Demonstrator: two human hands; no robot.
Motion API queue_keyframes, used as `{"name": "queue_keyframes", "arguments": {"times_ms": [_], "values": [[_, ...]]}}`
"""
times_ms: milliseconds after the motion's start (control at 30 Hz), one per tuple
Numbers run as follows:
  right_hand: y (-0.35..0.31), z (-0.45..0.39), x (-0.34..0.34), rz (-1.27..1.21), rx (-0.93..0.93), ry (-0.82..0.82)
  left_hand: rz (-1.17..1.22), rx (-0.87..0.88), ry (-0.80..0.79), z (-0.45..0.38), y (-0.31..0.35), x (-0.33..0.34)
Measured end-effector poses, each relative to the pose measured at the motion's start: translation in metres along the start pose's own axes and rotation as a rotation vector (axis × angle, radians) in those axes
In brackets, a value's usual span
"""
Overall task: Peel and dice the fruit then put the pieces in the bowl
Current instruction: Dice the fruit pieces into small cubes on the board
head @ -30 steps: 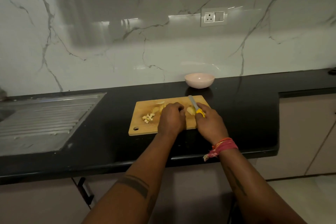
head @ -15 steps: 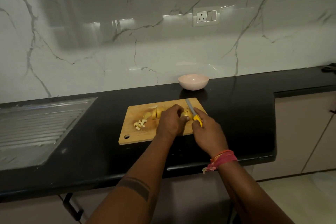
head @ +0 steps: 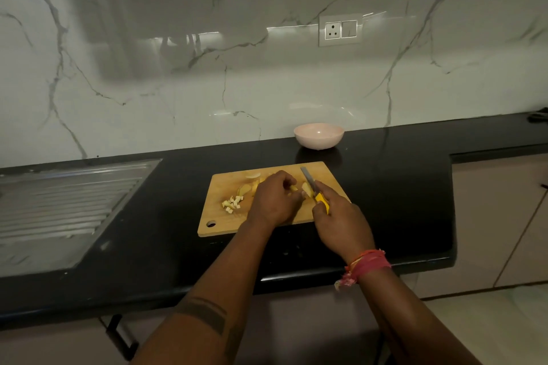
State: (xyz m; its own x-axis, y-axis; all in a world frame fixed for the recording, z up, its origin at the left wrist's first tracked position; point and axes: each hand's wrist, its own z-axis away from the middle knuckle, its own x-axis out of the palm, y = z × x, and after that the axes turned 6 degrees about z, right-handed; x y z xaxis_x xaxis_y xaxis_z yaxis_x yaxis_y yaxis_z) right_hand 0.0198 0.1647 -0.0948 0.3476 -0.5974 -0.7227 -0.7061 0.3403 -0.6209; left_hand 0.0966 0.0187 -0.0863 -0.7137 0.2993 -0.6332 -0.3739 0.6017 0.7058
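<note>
While our left hand (head: 274,197) is curling its fingers down onto a pale fruit wedge (head: 307,188) on the wooden cutting board (head: 225,216), our right hand (head: 341,224) is gripping the yellow-handled knife (head: 314,189), its blade resting against that wedge. Diced pieces (head: 232,203) are lying at the board's left, what seem to be peeled slices (head: 247,187) beside them, and the pink bowl (head: 319,135) is sitting behind the board on the black counter (head: 400,187).

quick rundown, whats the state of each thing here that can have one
bowl: upright, nothing visible inside
knife: gripped by the right hand, blade over a fruit piece
fruit piece: held on the cutting board by the left hand, uncut
diced cubes: small pile on the board's left side
fruit slices: lying on the board, not yet diced
</note>
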Motion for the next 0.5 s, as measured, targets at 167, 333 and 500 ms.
{"name": "queue_keyframes", "arguments": {"times_ms": [167,333,500], "values": [[-0.015,0.009,0.006,0.148,-0.05,-0.031,-0.012,0.044,-0.054,0.016,-0.03,-0.018],[-0.032,0.023,0.017,0.18,-0.035,-0.033,-0.068,0.098,-0.017,0.021,-0.034,-0.016],[-0.035,0.023,0.018,0.205,0.005,-0.024,-0.101,0.124,-0.001,0.021,-0.036,-0.015]]}}
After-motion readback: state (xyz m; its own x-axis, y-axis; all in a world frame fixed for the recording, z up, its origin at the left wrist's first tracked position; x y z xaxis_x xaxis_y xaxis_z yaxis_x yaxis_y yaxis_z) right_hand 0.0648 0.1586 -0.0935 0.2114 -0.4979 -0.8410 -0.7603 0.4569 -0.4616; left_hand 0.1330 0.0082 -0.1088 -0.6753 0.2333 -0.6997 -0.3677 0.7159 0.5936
